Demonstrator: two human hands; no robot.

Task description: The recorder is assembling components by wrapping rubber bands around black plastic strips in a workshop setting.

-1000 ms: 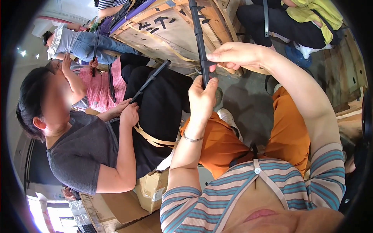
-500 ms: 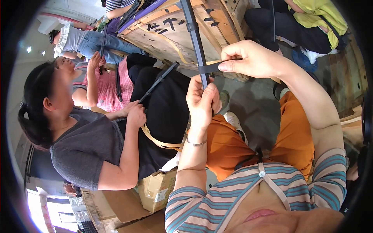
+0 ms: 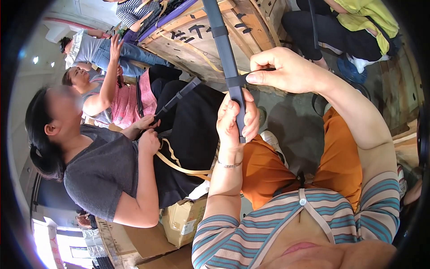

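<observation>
our left hand (image 3: pixel 227 119) grips the bar (image 3: pixel 226 54), upper centre of frame; right hand (image 3: pixel 289 71) pinches the end of the black strip (image 3: pixel 234 81) around it. we should pull evenly, lay it square and flat, stop the bar twisting.

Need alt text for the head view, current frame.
A person's left hand grips a long dark bar while the right hand pinches a black strip crossing it. To the left, a seated co-worker in a gray shirt holds a thinner-looking bar; a wooden crate stands beyond.
</observation>
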